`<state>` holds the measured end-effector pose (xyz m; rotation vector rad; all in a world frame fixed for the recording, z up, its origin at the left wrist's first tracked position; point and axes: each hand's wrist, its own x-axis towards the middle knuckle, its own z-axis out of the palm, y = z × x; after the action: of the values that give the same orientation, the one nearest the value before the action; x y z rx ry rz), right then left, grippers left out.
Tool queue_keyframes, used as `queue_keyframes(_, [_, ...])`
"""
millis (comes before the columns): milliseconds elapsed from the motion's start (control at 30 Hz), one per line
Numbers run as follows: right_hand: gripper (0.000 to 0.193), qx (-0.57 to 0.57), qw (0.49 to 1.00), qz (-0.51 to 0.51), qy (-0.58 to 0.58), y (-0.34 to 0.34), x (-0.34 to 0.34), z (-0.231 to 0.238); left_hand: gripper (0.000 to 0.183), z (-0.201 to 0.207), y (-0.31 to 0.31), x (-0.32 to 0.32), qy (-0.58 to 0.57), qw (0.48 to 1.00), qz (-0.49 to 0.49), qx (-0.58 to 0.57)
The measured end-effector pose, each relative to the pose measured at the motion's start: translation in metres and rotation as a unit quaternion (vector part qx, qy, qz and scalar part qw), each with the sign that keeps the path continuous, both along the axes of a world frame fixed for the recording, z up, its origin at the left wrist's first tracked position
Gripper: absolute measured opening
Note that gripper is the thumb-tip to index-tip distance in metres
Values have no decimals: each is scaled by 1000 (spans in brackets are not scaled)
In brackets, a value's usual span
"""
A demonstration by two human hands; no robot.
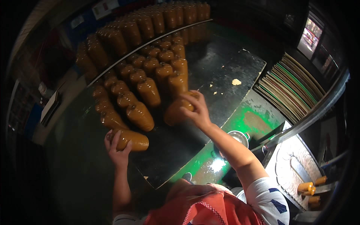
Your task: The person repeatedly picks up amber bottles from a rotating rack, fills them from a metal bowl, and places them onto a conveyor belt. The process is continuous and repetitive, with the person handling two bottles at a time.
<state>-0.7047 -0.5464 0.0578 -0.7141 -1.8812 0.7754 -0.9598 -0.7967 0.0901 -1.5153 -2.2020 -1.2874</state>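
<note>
My left hand is closed around the top end of a glossy amber-brown tapered vessel. That vessel leans over near the dark tabletop's near left corner. Farther right, the fingers of my right hand wrap round the upper part of a second amber-brown vessel, close to the front of the group. Just beyond both hands, several similar vessels stand in rows, each with a small knob on top. What they contain cannot be made out.
The dark tabletop carries pale crumbs. Behind a thin pale strip stand many more vessels. To the right are stacked boards, a round metal bucket on the green floor, and yellow-handled tools on a bright work surface.
</note>
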Motion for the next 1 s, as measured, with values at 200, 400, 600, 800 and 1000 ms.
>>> queue_keyframes(200, [54,-399,834,-99,368,-1,201,-6,62,-12,49,149,-637,739,-170,137])
queue_keyframes(400, [51,-605,567,-12,558,35,389,-100,51,-96,157,375,-863,360,-355,-21])
queue_keyframes(600, [57,-646,400,-5,650,51,494,-119,57,-214,242,539,-973,32,-203,-105])
queue_keyframes(800, [54,-620,479,-9,622,69,553,-125,55,-297,312,613,-972,153,-134,-116])
queue_keyframes(1000, [61,-545,476,97,684,110,580,-189,52,-322,374,632,-971,31,-197,-133])
